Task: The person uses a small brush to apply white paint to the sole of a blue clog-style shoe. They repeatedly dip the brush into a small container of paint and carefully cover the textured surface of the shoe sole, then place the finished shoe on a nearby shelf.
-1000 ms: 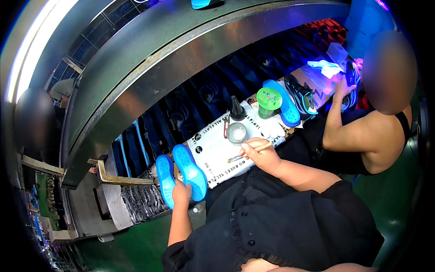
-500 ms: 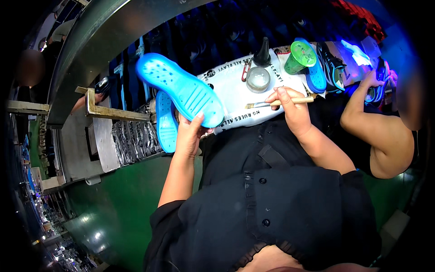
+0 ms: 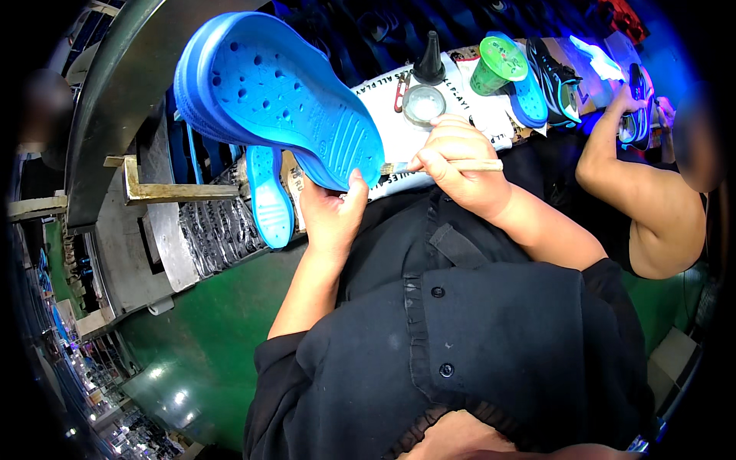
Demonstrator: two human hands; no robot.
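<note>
My left hand (image 3: 331,215) grips a blue shoe sole (image 3: 280,92) by its heel end, thumb on the upper face. The sole is raised and tilted, its toe end up to the left, with small holes and a ribbed patch showing. In my right hand (image 3: 464,165) is a brush (image 3: 483,165) with a pale wooden handle, its bristles at the edge of the sole's heel. Whether they touch is hard to tell. Below the held sole lies a second blue sole (image 3: 270,203). A round glass jar (image 3: 424,106) stands on the white printed sheet (image 3: 387,103) beyond my right hand.
Behind the jar stand a black cone-topped bottle (image 3: 430,61) and a red clip-like item (image 3: 402,92). Farther right are a green cup (image 3: 497,67), a blue sole (image 3: 529,100) and a black shoe (image 3: 553,84). A co-worker's arm (image 3: 613,153) reaches in there. A metal bracket (image 3: 180,190) juts out left.
The sole has come up closer and tilted, its toe end swinging up and left. My right hand has moved left, bringing the brush to the heel edge.
</note>
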